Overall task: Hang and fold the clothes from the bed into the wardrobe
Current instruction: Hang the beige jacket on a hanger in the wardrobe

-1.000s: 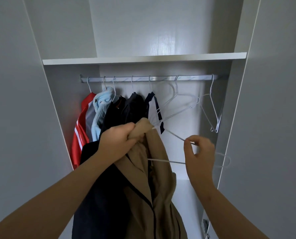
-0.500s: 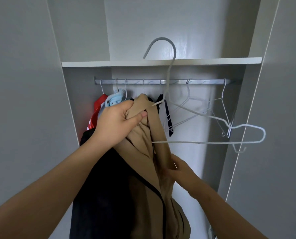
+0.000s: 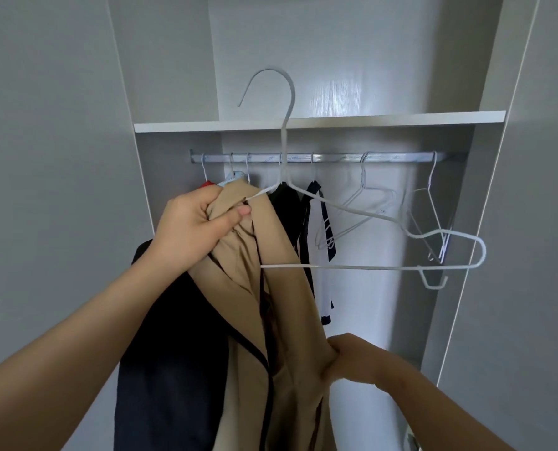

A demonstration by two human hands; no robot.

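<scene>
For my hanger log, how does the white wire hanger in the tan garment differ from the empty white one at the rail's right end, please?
The white wire hanger in the tan garment is off the silver rail; the empty white wire hanger hangs on it. The first has one arm inside the garment; the second carries nothing. Both are thin wire.

Empty wire hangers [image 3: 363, 174] hang along the metal rail [image 3: 336, 156], toward its right end.
</scene>
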